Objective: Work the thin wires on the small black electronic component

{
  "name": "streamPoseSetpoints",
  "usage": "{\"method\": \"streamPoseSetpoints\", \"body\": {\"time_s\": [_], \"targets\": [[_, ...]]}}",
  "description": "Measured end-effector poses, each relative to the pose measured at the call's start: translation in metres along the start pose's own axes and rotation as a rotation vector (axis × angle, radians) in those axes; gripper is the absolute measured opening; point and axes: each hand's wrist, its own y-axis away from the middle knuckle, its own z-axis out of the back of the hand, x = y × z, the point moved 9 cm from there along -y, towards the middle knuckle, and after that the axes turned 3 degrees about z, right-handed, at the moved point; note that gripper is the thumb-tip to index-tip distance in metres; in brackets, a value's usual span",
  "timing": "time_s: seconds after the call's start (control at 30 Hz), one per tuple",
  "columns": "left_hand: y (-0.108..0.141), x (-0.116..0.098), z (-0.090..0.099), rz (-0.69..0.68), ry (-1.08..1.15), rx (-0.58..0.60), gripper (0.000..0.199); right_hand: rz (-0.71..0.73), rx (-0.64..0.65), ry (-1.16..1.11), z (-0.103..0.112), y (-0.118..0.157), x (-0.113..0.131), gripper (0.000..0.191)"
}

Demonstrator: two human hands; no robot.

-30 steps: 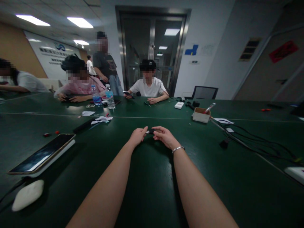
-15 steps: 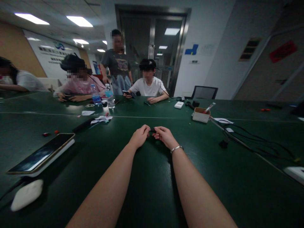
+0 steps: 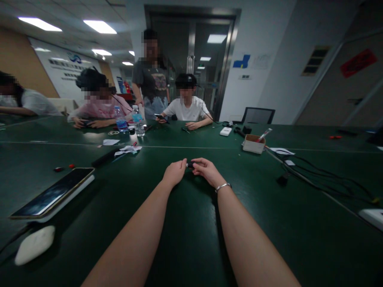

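Observation:
A small black piece with a shiny silvery end (image 3: 190, 164) is held level between my hands, a little above the green table (image 3: 191, 223). My right hand (image 3: 207, 172) pinches its black part between thumb and fingers. My left hand (image 3: 174, 173) is closed at the silvery end, with its fingertips pressed together there. The piece is too small and too covered by fingers for its exact kind to show. A silver bracelet (image 3: 223, 187) circles my right wrist.
On the left lie a phone (image 3: 55, 193) on a white block and a white rounded case (image 3: 35, 245). Right of my hands are a small box (image 3: 253, 145) and black cables (image 3: 323, 169). Bottles (image 3: 138, 121) stand near people across the table.
My left fingers have shifted slightly left and straightened, so more of the piece's silvery end shows. The standing person across the table has moved slightly right.

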Motion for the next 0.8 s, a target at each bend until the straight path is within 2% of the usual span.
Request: {"method": "streamPoseSetpoints", "body": {"time_s": [0.23,0.37,0.53,0.8], "targets": [[-0.005,0.009,0.000,0.052,0.024,-0.018,0.054,0.021,0.055,0.011,-0.005,0.002,0.002,0.035],[-0.003,0.009,-0.002,0.052,0.052,0.013,0.052,0.005,0.028,0.008,-0.003,0.001,0.001,0.032],[-0.001,0.002,-0.003,-0.030,0.079,0.028,0.041,-0.039,-0.060,-0.007,0.002,0.000,-0.002,0.020],[-0.004,0.000,-0.005,-0.112,0.167,0.034,0.022,-0.049,-0.062,-0.015,0.002,0.002,0.000,0.021]]}}
